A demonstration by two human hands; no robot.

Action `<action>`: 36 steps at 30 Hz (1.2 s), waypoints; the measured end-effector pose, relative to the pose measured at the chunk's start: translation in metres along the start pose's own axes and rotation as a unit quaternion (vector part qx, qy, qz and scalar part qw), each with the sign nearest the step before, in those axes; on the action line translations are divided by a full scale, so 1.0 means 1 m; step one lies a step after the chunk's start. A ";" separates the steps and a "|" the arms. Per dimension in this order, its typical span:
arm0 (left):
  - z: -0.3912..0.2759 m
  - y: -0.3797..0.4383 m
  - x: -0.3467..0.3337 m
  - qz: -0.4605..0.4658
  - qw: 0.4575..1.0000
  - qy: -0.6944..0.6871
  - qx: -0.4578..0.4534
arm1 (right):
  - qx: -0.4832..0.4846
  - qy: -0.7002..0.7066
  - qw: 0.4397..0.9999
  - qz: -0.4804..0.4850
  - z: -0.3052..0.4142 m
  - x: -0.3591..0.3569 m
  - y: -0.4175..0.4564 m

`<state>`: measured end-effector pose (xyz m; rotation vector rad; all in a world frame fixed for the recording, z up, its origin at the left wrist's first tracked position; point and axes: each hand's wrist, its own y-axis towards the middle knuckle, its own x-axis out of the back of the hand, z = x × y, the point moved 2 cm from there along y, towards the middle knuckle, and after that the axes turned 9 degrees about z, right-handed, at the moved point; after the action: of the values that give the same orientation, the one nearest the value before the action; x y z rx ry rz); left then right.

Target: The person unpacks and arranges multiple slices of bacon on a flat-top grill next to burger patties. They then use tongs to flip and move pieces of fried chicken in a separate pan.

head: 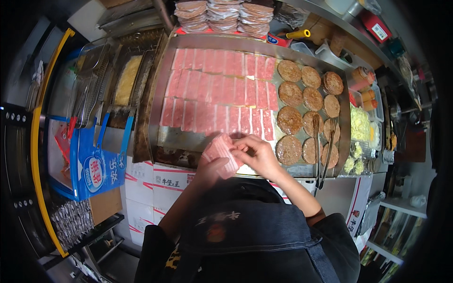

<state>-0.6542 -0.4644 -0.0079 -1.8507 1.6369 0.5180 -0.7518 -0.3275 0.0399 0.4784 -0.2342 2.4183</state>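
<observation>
My left hand [212, 168] holds a stack of pink bacon slices [223, 154] above the front edge of a flat griddle [177, 136]. The fingertips of my right hand [260, 155] pinch at the stack's right edge; whether a slice is between them is hard to tell. Behind my hands, rows of overlapping bacon strips [212, 86] lie on the griddle's left and middle. Browned round patties [289, 120] cover its right side. Metal tongs [325, 155] rest over the front right patties, their end past the griddle's front edge.
Left of the griddle stands a fryer with wire baskets [92, 81], one holding yellow food [129, 81]. Blue-handled tools [127, 138] lie by a blue box [97, 169]. Wrapped patty stacks [223, 16] stand behind. At right are sauce bottles [361, 76] and shredded cabbage [359, 123].
</observation>
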 end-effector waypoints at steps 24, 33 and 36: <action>-0.029 -0.133 0.085 -0.400 0.899 0.002 -0.178 | 0.262 -0.285 0.919 0.073 0.016 -0.151 0.137; -0.018 -0.131 0.091 -0.382 0.907 -0.013 -0.175 | 0.310 -0.370 0.873 0.079 -0.003 -0.172 0.150; -0.019 -0.126 0.091 -0.376 0.911 -0.013 -0.168 | 0.314 -0.371 0.866 0.119 0.000 -0.169 0.155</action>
<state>-0.5181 -0.5388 -0.0299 -2.5089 0.7218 0.4848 -0.7285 -0.5429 -0.0336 1.7682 0.2072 2.3850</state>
